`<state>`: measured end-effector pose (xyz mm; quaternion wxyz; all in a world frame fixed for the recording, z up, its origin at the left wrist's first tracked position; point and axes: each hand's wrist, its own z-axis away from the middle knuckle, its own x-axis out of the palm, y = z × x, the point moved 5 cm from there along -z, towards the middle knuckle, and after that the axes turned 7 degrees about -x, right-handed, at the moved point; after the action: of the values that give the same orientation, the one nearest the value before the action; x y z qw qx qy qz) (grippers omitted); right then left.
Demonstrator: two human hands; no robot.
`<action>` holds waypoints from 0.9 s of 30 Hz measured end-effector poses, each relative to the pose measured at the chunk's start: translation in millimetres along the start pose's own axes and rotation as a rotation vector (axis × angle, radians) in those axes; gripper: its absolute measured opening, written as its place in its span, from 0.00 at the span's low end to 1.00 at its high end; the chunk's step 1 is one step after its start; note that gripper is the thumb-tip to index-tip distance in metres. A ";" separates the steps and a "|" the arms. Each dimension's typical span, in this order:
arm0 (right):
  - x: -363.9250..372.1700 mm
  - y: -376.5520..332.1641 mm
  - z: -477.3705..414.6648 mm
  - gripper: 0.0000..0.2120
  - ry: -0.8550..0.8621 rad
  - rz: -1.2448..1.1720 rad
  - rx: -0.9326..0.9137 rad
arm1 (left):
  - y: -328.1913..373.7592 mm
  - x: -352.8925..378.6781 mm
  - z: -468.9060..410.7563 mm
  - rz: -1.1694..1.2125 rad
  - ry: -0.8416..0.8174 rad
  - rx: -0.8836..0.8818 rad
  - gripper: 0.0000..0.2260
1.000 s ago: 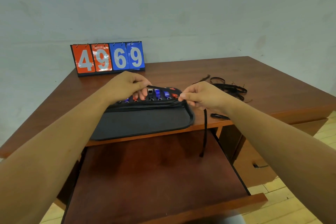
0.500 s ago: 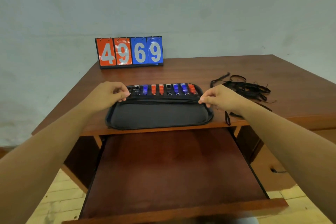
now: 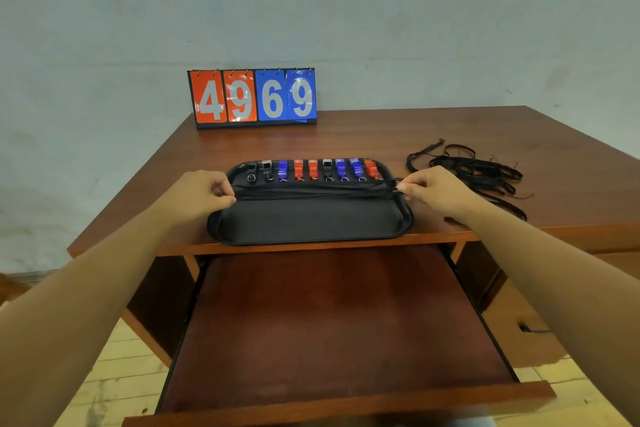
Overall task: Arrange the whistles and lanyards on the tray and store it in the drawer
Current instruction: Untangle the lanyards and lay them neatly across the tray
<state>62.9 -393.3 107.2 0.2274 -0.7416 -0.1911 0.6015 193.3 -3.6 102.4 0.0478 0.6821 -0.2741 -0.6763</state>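
Presently stretched across tray (image 3: 311,240): lanyard (image 3: 311,191), ends pinched in curled fingers of left hand (image 3: 202,192) and right hand (image 3: 434,192). Whistles (image 3: 312,168) along tray's rear.

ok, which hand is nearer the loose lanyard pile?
Right. The right hand sits just left of the loose lanyard pile; the left hand is across the tray.

Softly and evenly lit, fairly bright, with pale glare on the glossy cards of the scoreboard (image 3: 252,97) and a dull sheen on the desk (image 3: 346,135), shaded only beneath its front edge over the drawer (image 3: 329,322), bowed by the wide lens toward the edges, smeared along the bottom.
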 end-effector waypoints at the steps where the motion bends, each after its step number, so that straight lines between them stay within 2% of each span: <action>1: 1.3 0.8 -0.7 0.10 0.006 -0.004 0.014 | 0.1 0.6 -1.0 0.002 0.006 -0.001 0.01; 10: 8.1 10.1 -11.1 0.05 0.052 0.041 0.054 | -4.2 8.4 -16.0 -0.127 -0.010 0.006 0.05; 18: 11.1 14.2 -20.9 0.05 0.176 0.079 0.125 | -4.0 13.8 -24.8 -0.168 0.033 -0.009 0.02; 23: 12.2 16.9 -25.1 0.05 0.181 0.065 0.142 | -1.2 14.6 -27.7 -0.238 0.061 -0.013 0.01; 27: 8.8 16.7 -20.9 0.08 0.209 0.056 0.112 | 2.4 11.8 -25.8 -0.208 0.077 -0.025 0.05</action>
<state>85.4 -404.4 94.2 0.2703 -0.7914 -0.1118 0.5368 216.2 -18.8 95.0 -0.0036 0.7315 -0.1916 -0.6543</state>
